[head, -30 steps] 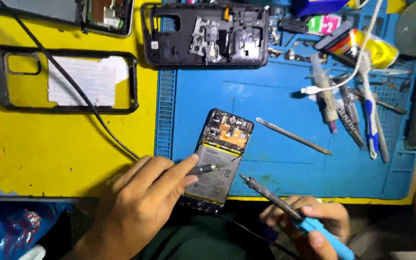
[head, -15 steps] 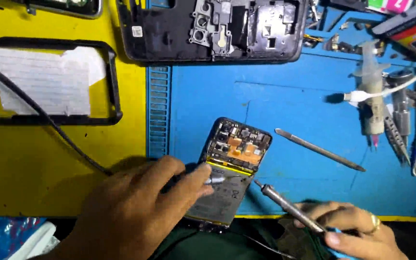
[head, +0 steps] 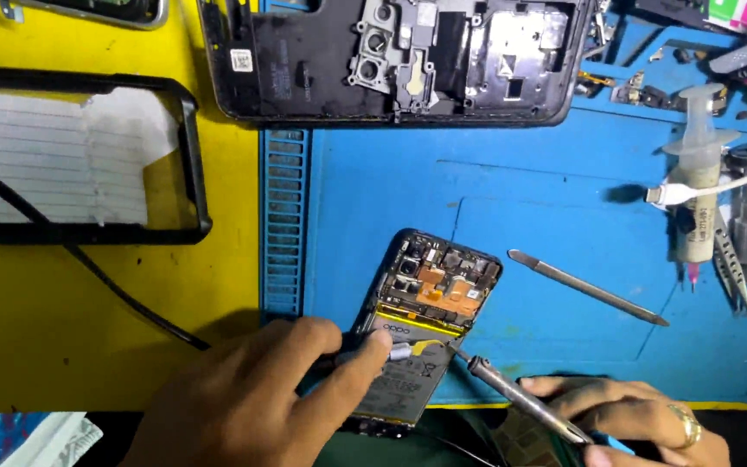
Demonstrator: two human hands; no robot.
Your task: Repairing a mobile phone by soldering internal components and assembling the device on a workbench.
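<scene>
An opened phone (head: pixel 432 290) lies on the blue work mat (head: pixel 529 190), its circuit board and battery exposed. My left hand (head: pixel 252 402) rests on the phone's lower left side and pinches a small metal tool (head: pixel 401 350) against the top edge of the battery. My right hand (head: pixel 637 419), with a ring on one finger, grips a soldering iron (head: pixel 516 396) at the bottom right. The iron's tip touches the phone just beside the small tool.
A black phone back frame (head: pixel 391 60) lies at the top. A black case with white paper (head: pixel 79 156) sits on the yellow surface at the left, crossed by a black cable (head: pixel 118 294). A metal spudger (head: pixel 585 287), a syringe (head: pixel 698 195) and several tools lie at the right.
The view has closed in on the phone. My right hand has brought the soldering iron's tip left onto the phone, meeting the small tool held by my left hand.
</scene>
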